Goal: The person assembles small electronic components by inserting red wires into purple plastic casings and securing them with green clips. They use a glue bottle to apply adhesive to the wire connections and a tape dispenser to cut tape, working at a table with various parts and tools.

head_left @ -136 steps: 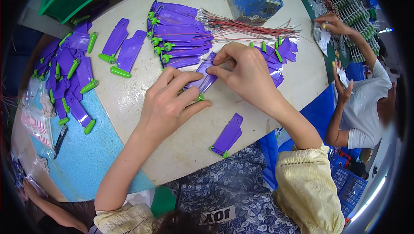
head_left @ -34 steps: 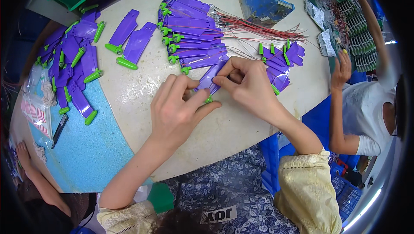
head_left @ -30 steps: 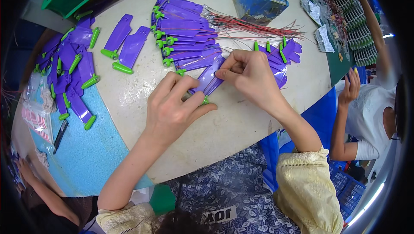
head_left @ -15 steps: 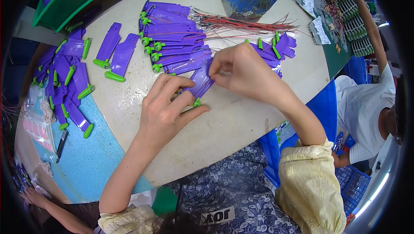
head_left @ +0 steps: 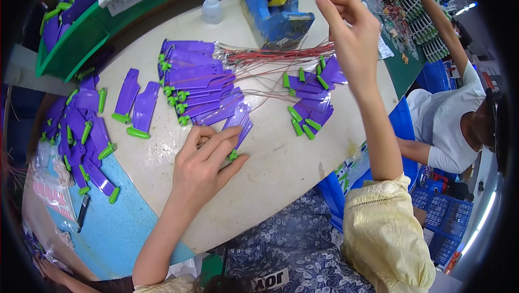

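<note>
My left hand [head_left: 201, 166] rests low over the pale tabletop, fingers bent around a purple plastic blade [head_left: 241, 120] with a green end. Part of that blade is covered by my fingers. My right hand [head_left: 354, 31] is raised beside the blue tape dispenser, fingertips pinched together; whatever thin thing they may hold cannot be made out. Above my left hand, several purple blades [head_left: 194, 77] with green ends lie overlapped in a stack. Thin red wires [head_left: 270, 55] run rightward from them. A smaller group of purple blades [head_left: 313, 108] lies right of the stack.
A tape dispenser [head_left: 270, 20] with yellow tape and a white squeeze bottle [head_left: 212, 9] stand at the back. Left are two separate blades [head_left: 144, 108], a blade heap [head_left: 81, 125], a black cutter [head_left: 84, 213] and a green bin [head_left: 59, 55]. Another person [head_left: 448, 109] sits at right.
My right hand has left the blade and risen up and to the right, toward the tape dispenser. My left hand stays on the blade. The view has shifted, showing more of the back.
</note>
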A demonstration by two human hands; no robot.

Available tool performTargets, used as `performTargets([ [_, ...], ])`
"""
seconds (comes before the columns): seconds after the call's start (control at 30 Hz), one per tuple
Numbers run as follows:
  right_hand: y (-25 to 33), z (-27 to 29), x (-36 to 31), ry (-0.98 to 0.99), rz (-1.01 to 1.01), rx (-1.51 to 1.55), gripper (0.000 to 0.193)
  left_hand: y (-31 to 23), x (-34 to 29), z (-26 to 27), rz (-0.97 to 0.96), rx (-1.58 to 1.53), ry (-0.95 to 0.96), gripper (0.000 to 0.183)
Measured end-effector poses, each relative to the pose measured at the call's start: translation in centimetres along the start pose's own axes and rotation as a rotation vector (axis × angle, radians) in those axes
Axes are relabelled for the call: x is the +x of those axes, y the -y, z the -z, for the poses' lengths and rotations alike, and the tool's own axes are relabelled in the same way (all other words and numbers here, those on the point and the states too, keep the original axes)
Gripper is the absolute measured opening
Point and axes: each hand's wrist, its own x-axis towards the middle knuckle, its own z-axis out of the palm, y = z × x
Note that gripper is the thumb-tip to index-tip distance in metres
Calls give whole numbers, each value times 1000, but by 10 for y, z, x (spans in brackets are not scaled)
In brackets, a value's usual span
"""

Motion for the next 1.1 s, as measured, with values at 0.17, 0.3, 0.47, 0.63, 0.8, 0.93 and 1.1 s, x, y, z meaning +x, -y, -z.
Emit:
performTargets([
  [0.17,-25,9,31,403,-604,394,25,7,-1,-2,-53,-58,-23,30],
  [0.3,-9,10,1,371,-641,324,25,8,-1,-2,-27,-71,-22,33],
  [0.47,-4,16,11,537,-474,-11,23,6,3,1,33,-101,-11,33],
  [0.63,35,11,-95,908,-438,405,14,10,-1,2,100,-169,35,85],
  [0.8,24,-11,-124,987,-285,261,20,7,-4,1,66,-128,-31,66],
  [0.93,26,-14,-133,912,-171,206,20,4,-22,-12,1,38,-163,42],
  [1.1,17,-13,-118,485,0,-85,8,0,-21,-14,-25,120,-138,37],
])
